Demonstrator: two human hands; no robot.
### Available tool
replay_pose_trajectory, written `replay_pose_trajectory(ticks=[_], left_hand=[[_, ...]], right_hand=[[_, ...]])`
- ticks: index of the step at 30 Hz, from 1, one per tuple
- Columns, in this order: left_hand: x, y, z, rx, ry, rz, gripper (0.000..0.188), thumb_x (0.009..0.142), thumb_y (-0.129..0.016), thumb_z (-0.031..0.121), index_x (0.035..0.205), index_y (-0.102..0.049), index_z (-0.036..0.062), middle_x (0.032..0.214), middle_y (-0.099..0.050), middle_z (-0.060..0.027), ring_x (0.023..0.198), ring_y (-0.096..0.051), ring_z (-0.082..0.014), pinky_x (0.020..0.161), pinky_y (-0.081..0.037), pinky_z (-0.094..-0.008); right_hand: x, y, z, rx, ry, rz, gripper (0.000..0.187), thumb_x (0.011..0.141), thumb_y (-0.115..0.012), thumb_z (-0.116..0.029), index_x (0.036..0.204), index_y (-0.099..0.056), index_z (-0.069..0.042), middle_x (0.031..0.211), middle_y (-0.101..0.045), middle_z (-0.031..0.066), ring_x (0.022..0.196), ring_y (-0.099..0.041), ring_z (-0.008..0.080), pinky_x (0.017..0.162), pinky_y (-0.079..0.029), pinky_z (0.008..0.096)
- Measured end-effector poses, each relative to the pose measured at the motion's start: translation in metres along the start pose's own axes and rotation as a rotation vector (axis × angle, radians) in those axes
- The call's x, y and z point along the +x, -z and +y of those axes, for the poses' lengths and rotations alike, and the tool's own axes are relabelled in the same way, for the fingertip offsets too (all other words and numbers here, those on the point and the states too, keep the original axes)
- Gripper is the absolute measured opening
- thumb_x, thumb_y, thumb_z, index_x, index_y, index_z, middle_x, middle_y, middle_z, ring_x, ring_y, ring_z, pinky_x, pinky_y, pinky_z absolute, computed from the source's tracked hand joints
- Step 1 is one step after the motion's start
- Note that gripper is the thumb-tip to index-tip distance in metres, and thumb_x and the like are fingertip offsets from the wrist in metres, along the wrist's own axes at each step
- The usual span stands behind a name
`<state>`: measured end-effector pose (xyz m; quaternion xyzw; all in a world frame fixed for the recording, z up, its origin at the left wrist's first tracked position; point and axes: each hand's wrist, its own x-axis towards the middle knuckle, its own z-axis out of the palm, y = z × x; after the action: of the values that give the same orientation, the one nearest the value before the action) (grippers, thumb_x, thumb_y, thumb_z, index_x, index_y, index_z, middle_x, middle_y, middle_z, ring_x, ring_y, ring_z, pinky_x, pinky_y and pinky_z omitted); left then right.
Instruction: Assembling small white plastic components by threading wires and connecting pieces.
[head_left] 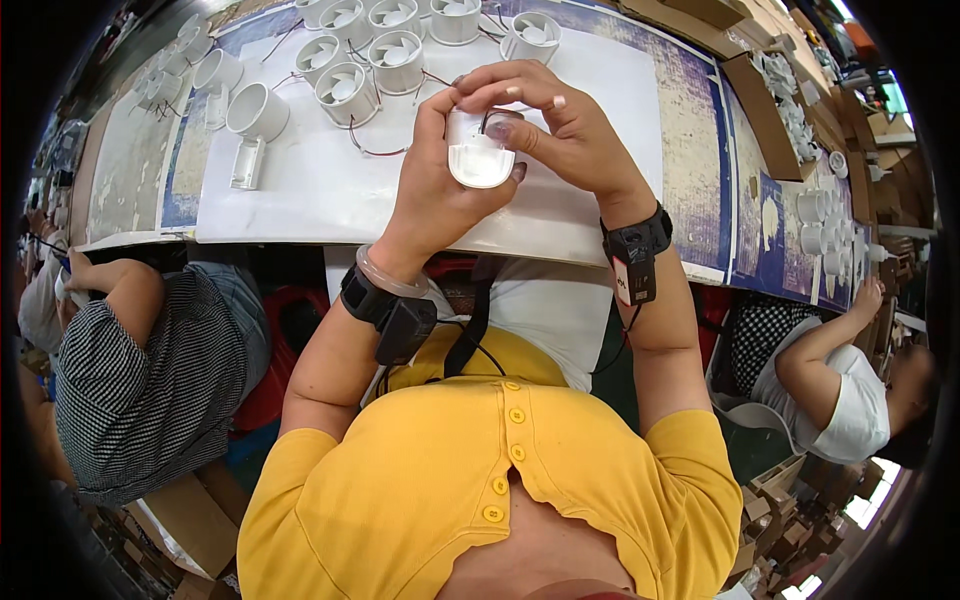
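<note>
A white plastic housing [482,165] with a rounded, hollow end is held up over the table in front of me. My left hand [428,185] wraps round its left side and underneath, fingers closed on it. From the right, my right hand [575,130] arches over the far end, with its thumb pressed on the housing beside a short dark wire [487,120]. The fingers cover the far part of the housing. Just beyond my hands stand several white round fan units [346,92], with red and dark wires trailing from them.
A white cylindrical shell [257,112] with a rectangular base piece lies at the left on the white table sheet [330,205]. Cardboard boxes [768,115] of white parts stand at the right, near stacked white cylinders [815,222]. People sit on both sides of me.
</note>
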<state>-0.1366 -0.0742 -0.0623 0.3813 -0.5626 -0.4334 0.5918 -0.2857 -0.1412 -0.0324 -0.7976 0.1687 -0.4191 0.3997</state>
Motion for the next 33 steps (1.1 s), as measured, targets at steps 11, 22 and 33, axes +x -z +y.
replay_pose_trajectory(ticks=[11,22,33], left_hand=[[0.000,-0.002,0.010,-0.248,0.260,-0.099,0.071,0.075,-0.073,0.005,0.130,-0.029,0.0033,0.115,-0.052,-0.0119,0.098,-0.059,-0.0165,0.083,-0.050,-0.0276],[0.004,0.000,0.010,0.035,0.046,-0.027,0.089,0.073,-0.075,0.003,0.140,-0.015,0.0049,0.122,-0.048,-0.0152,0.107,-0.057,-0.0213,0.090,-0.049,-0.0318],[0.003,-0.013,-0.002,0.125,0.062,-0.026,0.104,0.068,-0.082,0.006,0.143,-0.009,0.0032,0.130,-0.040,-0.0145,0.121,-0.045,-0.0229,0.100,-0.042,-0.0331]], right_hand=[[-0.008,-0.004,0.012,-0.009,-0.042,0.135,0.011,0.091,-0.061,-0.014,0.093,-0.067,-0.005,0.100,-0.065,0.0049,0.096,-0.058,0.0166,0.086,-0.045,0.0283],[0.002,-0.010,0.006,0.549,-0.273,0.202,0.028,0.099,-0.049,-0.024,0.106,-0.063,0.000,0.103,-0.064,0.0070,0.100,-0.059,0.0155,0.092,-0.045,0.0282],[-0.001,-0.013,0.016,0.680,-0.514,0.087,0.025,0.095,-0.054,-0.021,0.104,-0.065,-0.001,0.095,-0.067,0.0058,0.090,-0.063,0.0131,0.081,-0.049,0.0241]])
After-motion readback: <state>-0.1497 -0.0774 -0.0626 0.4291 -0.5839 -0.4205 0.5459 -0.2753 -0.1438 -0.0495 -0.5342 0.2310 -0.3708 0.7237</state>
